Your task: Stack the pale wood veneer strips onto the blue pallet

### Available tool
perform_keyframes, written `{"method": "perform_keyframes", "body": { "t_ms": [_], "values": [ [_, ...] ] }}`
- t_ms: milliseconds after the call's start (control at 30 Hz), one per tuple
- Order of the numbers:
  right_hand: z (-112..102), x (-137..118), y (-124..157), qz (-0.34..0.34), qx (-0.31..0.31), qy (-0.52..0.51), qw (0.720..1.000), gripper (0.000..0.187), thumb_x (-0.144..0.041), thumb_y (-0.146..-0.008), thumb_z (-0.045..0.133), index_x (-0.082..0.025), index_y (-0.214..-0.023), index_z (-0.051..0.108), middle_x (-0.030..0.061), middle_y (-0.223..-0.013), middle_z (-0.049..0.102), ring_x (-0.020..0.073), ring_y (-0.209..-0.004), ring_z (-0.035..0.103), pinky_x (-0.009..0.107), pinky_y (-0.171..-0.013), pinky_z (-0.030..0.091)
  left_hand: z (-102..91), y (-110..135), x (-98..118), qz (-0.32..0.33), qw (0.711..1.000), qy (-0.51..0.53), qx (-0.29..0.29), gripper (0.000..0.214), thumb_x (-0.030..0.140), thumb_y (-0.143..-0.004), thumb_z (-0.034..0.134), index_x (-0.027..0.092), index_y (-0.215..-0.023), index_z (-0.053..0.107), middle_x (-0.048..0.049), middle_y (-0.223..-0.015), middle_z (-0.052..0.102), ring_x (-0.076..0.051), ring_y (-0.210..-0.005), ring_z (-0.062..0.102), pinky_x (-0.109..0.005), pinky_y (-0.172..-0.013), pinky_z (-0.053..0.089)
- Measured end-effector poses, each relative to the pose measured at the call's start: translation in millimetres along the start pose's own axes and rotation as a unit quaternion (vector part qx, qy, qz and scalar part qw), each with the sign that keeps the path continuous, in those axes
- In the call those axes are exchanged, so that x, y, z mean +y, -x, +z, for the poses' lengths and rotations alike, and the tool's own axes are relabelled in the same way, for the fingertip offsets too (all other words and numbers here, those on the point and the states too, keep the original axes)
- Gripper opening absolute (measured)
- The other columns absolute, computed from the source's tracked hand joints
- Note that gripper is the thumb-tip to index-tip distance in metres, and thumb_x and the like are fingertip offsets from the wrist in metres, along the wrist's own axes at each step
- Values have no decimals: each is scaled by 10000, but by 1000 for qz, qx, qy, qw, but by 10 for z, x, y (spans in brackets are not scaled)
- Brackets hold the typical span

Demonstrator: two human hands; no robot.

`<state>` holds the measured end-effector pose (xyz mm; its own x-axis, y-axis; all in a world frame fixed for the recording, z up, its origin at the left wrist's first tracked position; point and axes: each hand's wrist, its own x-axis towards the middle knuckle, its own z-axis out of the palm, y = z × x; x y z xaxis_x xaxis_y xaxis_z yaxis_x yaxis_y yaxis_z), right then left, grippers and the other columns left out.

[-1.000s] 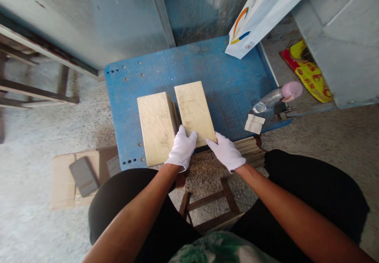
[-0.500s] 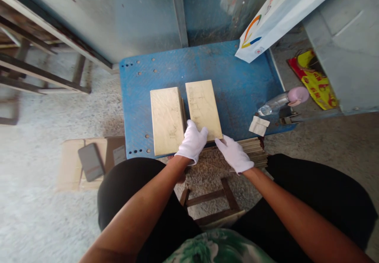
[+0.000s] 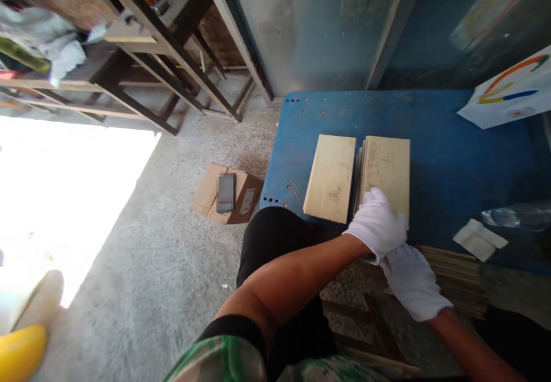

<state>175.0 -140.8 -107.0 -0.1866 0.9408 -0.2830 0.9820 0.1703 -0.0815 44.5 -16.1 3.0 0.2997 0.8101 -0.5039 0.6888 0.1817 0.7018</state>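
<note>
Two stacks of pale wooden boards lie side by side on a blue platform [image 3: 451,158]. My left hand [image 3: 379,224], in a white glove, rests with curled fingers on the near end of the right stack [image 3: 387,167]. My right hand [image 3: 413,281], also gloved, sits just below it at the platform's near edge, over a pile of thin boards [image 3: 456,276] below; its fingers are hidden under the left hand. The left stack [image 3: 330,178] lies untouched beside them.
A cardboard box [image 3: 215,198] with a phone [image 3: 226,193] on it sits on the concrete floor to the left. Dark metal racks [image 3: 142,38] stand at the back left. A white paper bag [image 3: 512,92], a plastic bottle [image 3: 512,215] and a small folded paper [image 3: 477,238] lie on the platform's right side.
The view has swung left, so the platform now sits at the right. My right hand has drawn in under the left hand at the right stack's near end.
</note>
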Motion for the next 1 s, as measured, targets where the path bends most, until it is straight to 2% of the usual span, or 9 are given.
{"method": "perform_keyframes", "body": {
  "t_ms": [67, 167, 333, 467, 633, 733, 833, 900, 1000],
  "values": [
    [20, -18, 0, -14, 4, 35, 999, 373, -281, -953, 372, -84, -1076, 664, 207, -1054, 676, 332, -1045, 585, 434, -936, 394, -16, 41, -26, 10, 1000, 0, -10, 644, 317, -855, 592, -21, -1340, 334, -300, -1333, 417, -341, -1153, 528, -389, -989, 456],
    [95, -30, 22, -22, 19, 66, 997, 358, -278, -943, 405, -72, -1054, 676, 217, -1112, 666, 328, -1116, 565, 437, -999, 354, -19, 81, -93, 31, 999, -7, -19, 650, 339, -846, 587, -45, -1315, 353, -301, -1301, 429, -364, -1138, 528, -405, -968, 474],
    [227, -17, 56, -25, 47, 90, 995, 370, -253, -910, 435, -68, -1146, 652, 209, -1330, 567, 319, -1235, 501, 465, -1029, 328, -37, 127, -157, 57, 996, -51, -43, 665, 352, -864, 534, -93, -1323, 349, -334, -1271, 439, -371, -1151, 525, -410, -950, 481],
    [241, -17, 74, -26, 70, 108, 991, 422, -262, -887, 468, -49, -1224, 609, 221, -1348, 548, 328, -1226, 500, 480, -1032, 325, -64, 218, -172, 70, 993, -78, -62, 670, 347, -866, 532, -116, -1320, 359, -345, -1253, 455, -397, -1151, 518, -428, -942, 483],
    [279, -21, 88, -31, 80, 106, 991, 440, -244, -908, 387, -62, -1254, 591, 211, -1387, 515, 336, -1313, 419, 505, -1055, 300, -129, 402, -165, 69, 989, -95, -87, 636, 292, -875, 516, -130, -1328, 375, -367, -1236, 483, -397, -1131, 541, -429, -914, 488],
    [330, -73, 85, 9, 81, 69, 994, 495, -256, -902, 364, -43, -1315, 536, 240, -1358, 528, 332, -1299, 441, 491, -1048, 328, -145, 533, -130, 57, 991, -82, -92, 605, 290, -874, 527, -122, -1304, 419, -345, -1160, 544, -379, -1085, 572, -400, -886, 496],
    [345, -155, 65, 57, 76, 25, 995, 554, -234, -896, 331, -68, -1413, 441, 251, -1376, 506, 343, -1290, 452, 505, -1016, 365, -39, 704, -134, 64, 990, -85, -89, 456, 273, -903, 492, -64, -1208, 534, -303, -1106, 588, -358, -1061, 588, -392, -907, 492],
    [308, -201, 46, 65, 45, 17, 997, 571, -213, -894, 320, -92, -1445, 405, 246, -1429, 451, 358, -1322, 413, 527, -998, 370, 104, 852, -186, 87, 990, -82, -70, 346, 215, -898, 486, 17, -1159, 597, -257, -1114, 609, -335, -1062, 589, -400, -954, 477],
    [190, -239, 22, 75, -28, 30, 996, 597, -253, -893, 388, -73, -1463, 367, 235, -1490, 365, 360, -1382, 316, 520, -1027, 335, 337, 1100, -308, 84, 995, -33, -33, 427, 187, -858, 559, 117, -1279, 566, -198, -1204, 600, -306, -1102, 579, -395, -1026, 444]
  ]
}}
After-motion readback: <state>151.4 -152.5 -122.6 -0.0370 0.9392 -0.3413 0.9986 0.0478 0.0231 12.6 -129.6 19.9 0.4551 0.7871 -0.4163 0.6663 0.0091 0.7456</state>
